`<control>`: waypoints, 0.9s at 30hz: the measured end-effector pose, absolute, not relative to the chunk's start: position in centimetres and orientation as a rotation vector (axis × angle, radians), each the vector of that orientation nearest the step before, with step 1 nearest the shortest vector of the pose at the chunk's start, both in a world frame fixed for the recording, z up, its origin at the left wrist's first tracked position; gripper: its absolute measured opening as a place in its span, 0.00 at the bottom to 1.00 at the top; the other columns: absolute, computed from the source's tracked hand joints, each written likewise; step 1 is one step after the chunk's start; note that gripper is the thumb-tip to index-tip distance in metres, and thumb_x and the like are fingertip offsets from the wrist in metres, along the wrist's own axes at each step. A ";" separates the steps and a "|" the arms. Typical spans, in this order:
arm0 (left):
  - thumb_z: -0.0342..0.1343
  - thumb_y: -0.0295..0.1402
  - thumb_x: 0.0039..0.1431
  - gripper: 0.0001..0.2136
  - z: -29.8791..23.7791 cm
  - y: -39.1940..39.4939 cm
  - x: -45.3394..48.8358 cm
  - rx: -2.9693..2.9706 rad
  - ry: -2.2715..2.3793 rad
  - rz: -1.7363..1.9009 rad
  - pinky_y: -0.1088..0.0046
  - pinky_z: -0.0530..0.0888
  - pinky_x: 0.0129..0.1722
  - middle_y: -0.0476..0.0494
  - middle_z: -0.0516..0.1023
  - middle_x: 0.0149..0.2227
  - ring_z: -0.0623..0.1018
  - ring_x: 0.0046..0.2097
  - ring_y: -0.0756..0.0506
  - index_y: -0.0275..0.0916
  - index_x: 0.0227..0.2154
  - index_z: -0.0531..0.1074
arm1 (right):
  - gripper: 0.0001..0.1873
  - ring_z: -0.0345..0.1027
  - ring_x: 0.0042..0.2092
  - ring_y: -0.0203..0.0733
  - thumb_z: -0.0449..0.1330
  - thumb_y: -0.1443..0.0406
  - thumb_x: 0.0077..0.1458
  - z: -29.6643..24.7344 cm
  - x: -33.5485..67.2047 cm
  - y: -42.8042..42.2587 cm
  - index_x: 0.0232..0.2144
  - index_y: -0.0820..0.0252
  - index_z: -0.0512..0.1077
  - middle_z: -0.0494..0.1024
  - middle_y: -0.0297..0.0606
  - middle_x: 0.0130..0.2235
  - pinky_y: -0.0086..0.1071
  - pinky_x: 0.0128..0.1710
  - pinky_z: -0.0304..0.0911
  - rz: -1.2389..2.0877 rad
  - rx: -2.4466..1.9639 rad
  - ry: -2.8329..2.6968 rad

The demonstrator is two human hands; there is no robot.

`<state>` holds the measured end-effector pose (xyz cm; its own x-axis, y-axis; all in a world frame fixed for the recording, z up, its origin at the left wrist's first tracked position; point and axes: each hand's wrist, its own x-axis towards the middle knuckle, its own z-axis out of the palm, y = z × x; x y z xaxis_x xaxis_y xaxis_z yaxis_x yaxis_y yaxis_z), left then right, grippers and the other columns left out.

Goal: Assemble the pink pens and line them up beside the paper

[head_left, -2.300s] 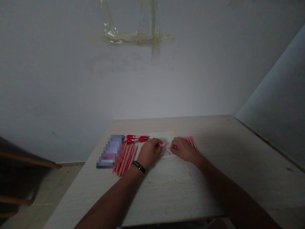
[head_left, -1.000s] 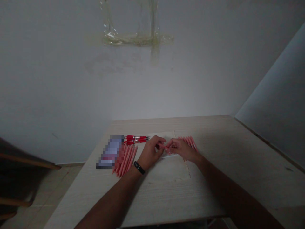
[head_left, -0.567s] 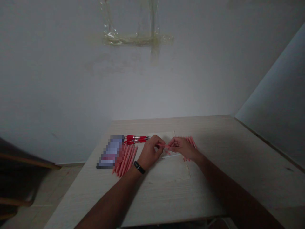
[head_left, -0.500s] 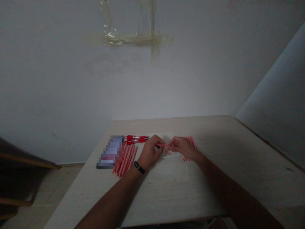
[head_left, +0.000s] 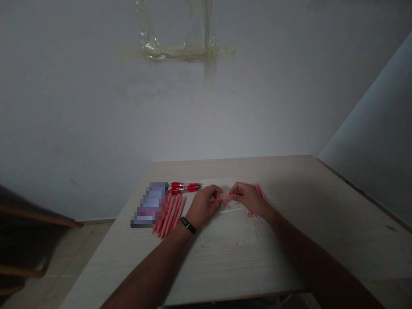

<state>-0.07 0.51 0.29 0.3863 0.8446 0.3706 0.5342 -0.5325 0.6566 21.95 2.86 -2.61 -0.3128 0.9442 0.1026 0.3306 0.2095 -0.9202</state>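
Desk session, head camera, dim light. The person is working both hands together above a sheet of pale paper (head_left: 225, 229) lying on a light wood-grain desk (head_left: 325, 214).

Hands: the right hand (head_left: 249, 199) is pinching a thin pink stick (head_left: 224, 197) between its fingers, and the stick is angling across the small gap towards the left hand (head_left: 203, 205). The left hand, with a black wristband (head_left: 188, 225) at its wrist, is curled, its fingers (head_left: 213, 194) reaching the stick's other end; I cannot tell whether they are gripping it. The hands are close together but not touching.

Surroundings: a thin white strip (head_left: 232, 209) is lying on the paper just below the stick. A row of pink sticks (head_left: 169, 216) is lying on the desk left of the paper, and a second pink batch (head_left: 259, 192) is lying partly under the right hand. Red-barrelled pens (head_left: 185, 187) are lying at the far left, beside a pixelated flat package (head_left: 149, 205).

Judgement: the step in hand appears to be fine two-handed work on a single stick. It calls for a steady pinch and careful alignment of the stick between the fingertips.
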 end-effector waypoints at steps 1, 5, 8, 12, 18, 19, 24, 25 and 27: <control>0.58 0.27 0.54 0.08 0.2 0.5 -0.1 2.233 1.206 0.948 0.71 0.70 0.38 0.45 0.76 0.35 0.74 0.37 0.46 0.39 0.39 0.72 | 0.10 0.71 0.32 0.40 0.62 0.57 0.54 -2.6 21.9 2.8 0.34 0.56 0.72 0.77 0.36 0.31 0.30 0.27 0.64 1.073 -1.184 -1.792; 0.58 0.26 0.54 0.10 0.0 0.6 -0.1 2.250 1.284 0.896 0.70 0.70 0.38 0.44 0.78 0.36 0.75 0.38 0.45 0.39 0.41 0.73 | 0.06 0.71 0.33 0.38 0.61 0.61 0.55 -2.3 21.8 2.6 0.32 0.58 0.71 0.77 0.35 0.31 0.29 0.31 0.64 0.953 -1.177 -1.844; 0.57 0.26 0.55 0.10 0.0 0.5 -0.1 2.242 1.317 0.876 0.71 0.69 0.37 0.44 0.78 0.36 0.75 0.37 0.46 0.39 0.41 0.73 | 0.03 0.68 0.31 0.36 0.60 0.64 0.55 -2.2 21.9 2.7 0.31 0.58 0.70 0.74 0.33 0.28 0.28 0.30 0.61 0.819 -1.242 -1.891; 0.58 0.25 0.54 0.11 -0.3 0.7 -0.2 2.237 1.373 0.867 0.72 0.69 0.35 0.45 0.78 0.36 0.75 0.36 0.46 0.40 0.41 0.73 | 0.01 0.68 0.31 0.37 0.59 0.66 0.55 -2.2 22.2 2.9 0.32 0.58 0.70 0.75 0.33 0.29 0.28 0.30 0.61 0.722 -1.270 -1.906; 0.58 0.29 0.54 0.09 -1.2 1.1 -0.4 2.227 1.440 0.816 0.73 0.68 0.32 0.45 0.78 0.33 0.75 0.32 0.47 0.40 0.40 0.74 | 0.02 0.70 0.32 0.38 0.58 0.68 0.57 -2.4 22.2 2.7 0.33 0.57 0.71 0.76 0.35 0.31 0.30 0.31 0.62 0.674 -1.290 -1.958; 0.58 0.31 0.55 0.09 -1.4 1.1 -0.4 2.219 1.442 0.805 0.73 0.68 0.31 0.45 0.78 0.32 0.75 0.31 0.47 0.40 0.40 0.74 | 0.01 0.70 0.32 0.38 0.59 0.68 0.56 -2.4 22.2 2.7 0.32 0.57 0.71 0.76 0.34 0.30 0.30 0.31 0.61 0.672 -1.293 -1.973; 0.56 0.36 0.59 0.09 -1.6 0.9 -0.4 2.219 1.447 0.770 0.74 0.66 0.27 0.45 0.78 0.29 0.74 0.29 0.47 0.40 0.40 0.75 | 0.03 0.68 0.34 0.38 0.63 0.67 0.55 -2.2 21.6 2.3 0.30 0.58 0.73 0.75 0.34 0.31 0.30 0.34 0.60 0.603 -1.250 -2.098; 0.56 0.37 0.60 0.09 -1.6 0.8 -0.4 2.225 1.457 0.755 0.74 0.65 0.27 0.45 0.78 0.28 0.74 0.28 0.47 0.40 0.40 0.75 | 0.03 0.68 0.34 0.38 0.64 0.67 0.55 -2.1 21.4 2.2 0.29 0.58 0.73 0.74 0.34 0.32 0.30 0.35 0.60 0.593 -1.237 -2.133; 0.56 0.36 0.59 0.08 -1.6 0.7 -0.5 2.236 1.475 0.716 0.74 0.65 0.27 0.45 0.78 0.28 0.75 0.28 0.47 0.40 0.39 0.75 | 0.03 0.67 0.35 0.38 0.64 0.68 0.55 -1.9 21.0 2.0 0.29 0.59 0.74 0.74 0.35 0.33 0.30 0.35 0.59 0.605 -1.208 -2.185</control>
<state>-0.45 0.71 -1.61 0.3240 0.9223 0.2107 0.7360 -0.3857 0.5564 21.05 1.96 -1.92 -0.4336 0.8637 0.2570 0.6085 0.4910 -0.6235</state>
